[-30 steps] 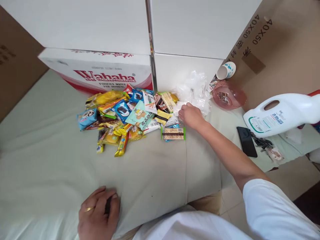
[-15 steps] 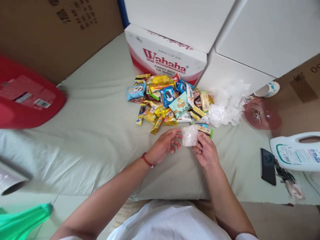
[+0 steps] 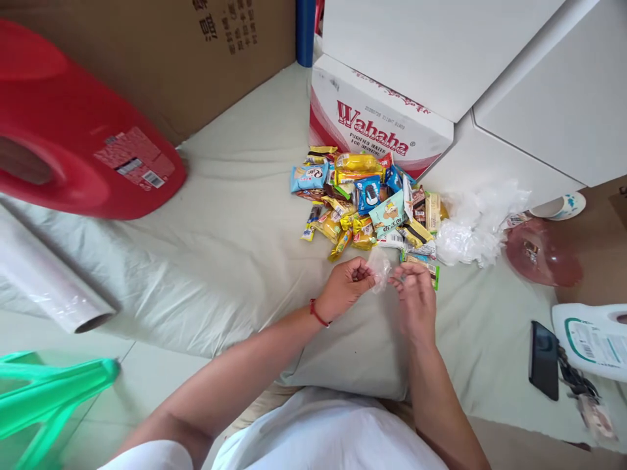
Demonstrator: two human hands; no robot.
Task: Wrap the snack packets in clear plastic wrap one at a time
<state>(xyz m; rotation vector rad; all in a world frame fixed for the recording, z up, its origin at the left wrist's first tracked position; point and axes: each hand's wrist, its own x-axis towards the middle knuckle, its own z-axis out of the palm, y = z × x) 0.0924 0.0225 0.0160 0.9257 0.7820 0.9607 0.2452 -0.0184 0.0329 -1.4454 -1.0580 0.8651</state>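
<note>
My left hand [image 3: 347, 287], with a red cord at its wrist, pinches a small crumpled clear plastic bag [image 3: 379, 269] between thumb and fingers. Just right of the bag is my right hand [image 3: 416, 297], slightly blurred, its fingers loosely bent and apart with nothing visible in them. Beyond both hands lies a pile of wrapped snacks [image 3: 368, 194] in yellow, blue and pale green packets. A snack with a green-edged wrapper [image 3: 433, 273] is partly hidden behind my right hand. Right of the pile, more crumpled clear plastic bags [image 3: 473, 228] are heaped.
A Wahaha carton [image 3: 377, 117] stands behind the snacks. At left are a red jug [image 3: 98, 143] and a roll of clear film [image 3: 53, 274]. On the right are a reddish translucent bowl [image 3: 543, 254], a phone [image 3: 543, 359], keys [image 3: 578, 375] and a white bottle [image 3: 592, 339].
The clear plastic bag has passed from my right hand's grip to my left hand, which has closed on it. My right fingers have come away from it. The view has shifted left.
</note>
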